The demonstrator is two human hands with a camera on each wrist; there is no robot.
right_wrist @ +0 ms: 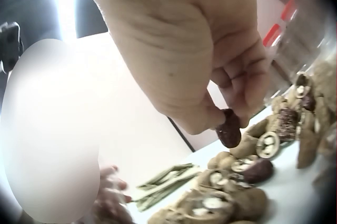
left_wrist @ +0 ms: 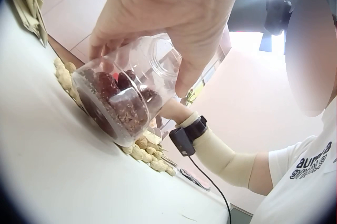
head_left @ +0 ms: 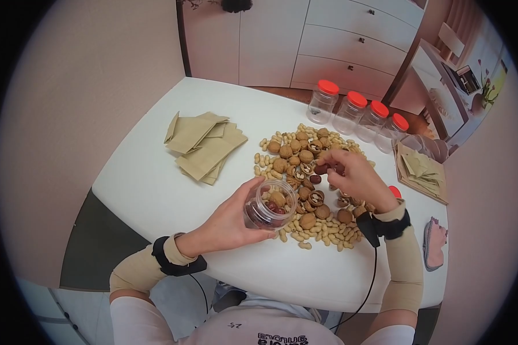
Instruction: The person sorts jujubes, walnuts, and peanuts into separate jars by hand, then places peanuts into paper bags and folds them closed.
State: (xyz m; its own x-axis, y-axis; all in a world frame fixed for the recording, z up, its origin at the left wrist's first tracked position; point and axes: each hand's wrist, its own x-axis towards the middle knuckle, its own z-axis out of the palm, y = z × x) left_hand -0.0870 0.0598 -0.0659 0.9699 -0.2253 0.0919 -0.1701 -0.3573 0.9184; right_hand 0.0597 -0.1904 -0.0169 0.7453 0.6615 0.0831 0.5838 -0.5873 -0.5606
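My left hand [head_left: 227, 221] grips a clear plastic jar [left_wrist: 139, 58] without a lid, tilted over the near side of the nut pile. Dark red dates [left_wrist: 108, 84] and small crumbs lie inside it, and a walnut [head_left: 277, 199] shows through its mouth in the head view. Above the pile, to the right of the jar, my right hand [head_left: 357, 175] pinches a dried red date [right_wrist: 229, 129] between thumb and fingers. Under that hand lie another date [head_left: 315, 179], whole walnuts [head_left: 307, 221] and cracked walnuts [head_left: 316, 198].
Peanuts [head_left: 328, 233] ring the walnuts on the white table [head_left: 149, 172]. Several lidded jars [head_left: 322, 106] with red caps stand along the back right. Brown paper bags [head_left: 207, 144] lie at the left; more paper [head_left: 423, 169] and a pink-and-grey cloth [head_left: 435, 244] are at the right.
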